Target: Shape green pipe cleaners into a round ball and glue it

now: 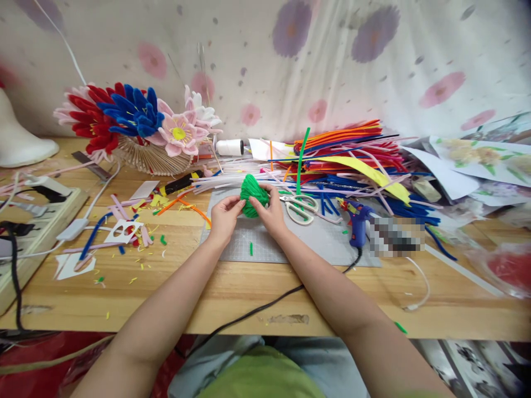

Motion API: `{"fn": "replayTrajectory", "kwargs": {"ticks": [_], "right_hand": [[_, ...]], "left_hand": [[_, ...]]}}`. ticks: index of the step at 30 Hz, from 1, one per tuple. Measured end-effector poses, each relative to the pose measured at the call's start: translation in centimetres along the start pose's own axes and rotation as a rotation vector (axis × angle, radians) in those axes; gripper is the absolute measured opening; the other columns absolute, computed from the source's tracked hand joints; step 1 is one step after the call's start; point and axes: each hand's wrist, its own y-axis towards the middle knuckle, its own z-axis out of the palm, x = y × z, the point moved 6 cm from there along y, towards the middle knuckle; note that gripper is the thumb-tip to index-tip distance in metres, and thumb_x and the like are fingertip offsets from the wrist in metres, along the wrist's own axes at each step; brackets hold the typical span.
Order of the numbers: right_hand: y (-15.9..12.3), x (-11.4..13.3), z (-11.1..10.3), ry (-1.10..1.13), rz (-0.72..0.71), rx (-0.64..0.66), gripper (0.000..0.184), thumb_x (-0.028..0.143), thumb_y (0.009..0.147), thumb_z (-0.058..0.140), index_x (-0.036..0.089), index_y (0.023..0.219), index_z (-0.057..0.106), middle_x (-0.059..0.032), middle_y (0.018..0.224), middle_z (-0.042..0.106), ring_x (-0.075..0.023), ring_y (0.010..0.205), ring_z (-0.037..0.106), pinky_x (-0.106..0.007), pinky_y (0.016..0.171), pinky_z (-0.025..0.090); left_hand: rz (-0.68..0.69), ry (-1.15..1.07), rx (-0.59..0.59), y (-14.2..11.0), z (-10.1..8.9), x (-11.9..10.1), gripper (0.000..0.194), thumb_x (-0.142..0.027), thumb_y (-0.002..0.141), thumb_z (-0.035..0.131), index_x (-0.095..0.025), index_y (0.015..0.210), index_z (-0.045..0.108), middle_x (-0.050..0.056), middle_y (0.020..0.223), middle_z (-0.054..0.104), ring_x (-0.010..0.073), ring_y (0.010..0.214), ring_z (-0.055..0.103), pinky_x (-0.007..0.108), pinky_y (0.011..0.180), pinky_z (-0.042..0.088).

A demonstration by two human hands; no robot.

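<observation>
A green fuzzy piece (252,193), which looks made of pipe cleaners bent side by side into a cone or leaf shape, is held up over the grey cutting mat (236,249). My left hand (226,216) pinches its left edge between thumb and fingers. On its right side my right hand (271,211) grips it, thumb in front and fingers behind. White-handled scissors (305,214) lie on the mat just right of my right hand. A short green scrap (251,249) rests on the mat below my hands.
Behind the mat lies a heap of coloured pipe cleaners (340,143). A blue glue gun (359,224) stands at the right, its black cord (257,312) running over the table edge. Fuzzy flowers (133,113), paper scraps (122,231) and a power strip (50,226) are at the left.
</observation>
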Motion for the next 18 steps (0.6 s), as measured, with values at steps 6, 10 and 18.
{"fn": "replayTrajectory", "kwargs": {"ticks": [6, 10, 18], "right_hand": [[0.2, -0.7, -0.1, 0.115, 0.086, -0.055, 0.026, 0.037, 0.078, 0.056, 0.021, 0.096, 0.049, -0.0049, 0.096, 0.054, -0.0178, 0.094, 0.051, -0.036, 0.087, 0.041], [0.2, -0.5, -0.1, 0.13, 0.089, -0.073, 0.023, 0.034, 0.078, 0.054, 0.021, 0.096, 0.047, -0.0033, 0.094, 0.053, -0.0157, 0.089, 0.051, -0.033, 0.084, 0.041], [-0.2, 1.2, 0.7, -0.032, -0.105, 0.064, 0.02, 0.03, 0.079, 0.053, 0.021, 0.096, 0.047, -0.0062, 0.099, 0.054, -0.0184, 0.098, 0.051, -0.036, 0.089, 0.041]], "left_hand": [[0.04, 0.088, 0.066, 0.1, 0.3, 0.1, 0.032, -0.031, 0.051, 0.076, -0.015, 0.076, 0.067, 0.002, 0.072, 0.068, 0.0116, 0.065, 0.059, 0.026, 0.065, 0.049], [0.052, 0.117, 0.103, 0.0, 0.6, 0.3, 0.033, -0.034, 0.051, 0.076, -0.015, 0.076, 0.066, 0.002, 0.071, 0.067, 0.012, 0.064, 0.059, 0.027, 0.066, 0.049], [0.273, 0.462, 0.003, 0.2, -0.5, -2.2, 0.016, -0.03, 0.057, 0.074, -0.018, 0.061, 0.065, -0.001, 0.063, 0.052, 0.0119, 0.066, 0.05, 0.022, 0.064, 0.042]]}}
